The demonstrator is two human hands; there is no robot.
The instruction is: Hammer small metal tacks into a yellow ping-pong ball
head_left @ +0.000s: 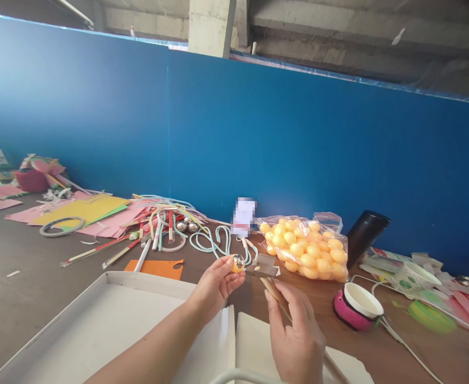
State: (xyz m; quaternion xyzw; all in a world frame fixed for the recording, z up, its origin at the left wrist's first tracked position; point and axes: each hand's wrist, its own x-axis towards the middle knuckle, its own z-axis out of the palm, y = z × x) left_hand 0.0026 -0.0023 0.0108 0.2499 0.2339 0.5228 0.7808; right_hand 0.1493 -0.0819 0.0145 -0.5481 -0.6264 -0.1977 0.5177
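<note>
In my left hand (218, 285) a small ball (237, 263), orange with a shiny silvery patch, is pinched between thumb and fingers. My right hand (296, 325) is wrapped round a wooden-handled tool (273, 290). Its dark, flat head (260, 271) points left and lies close beside the ball; whether the two touch I cannot tell. A clear bag of orange balls (306, 248) lies just beyond my right hand. Below my left forearm is a shallow white tray (138, 320).
Pale cords (210, 240), silvery balls (186, 225) and red-and-white sticks (98, 249) lie behind the tray. Coloured paper sheets (86, 210) are stacked at left. A black cylinder (364, 234), a white cup with a magenta band (358, 308) and cables stand or lie right. A blue partition (258, 133) rises behind.
</note>
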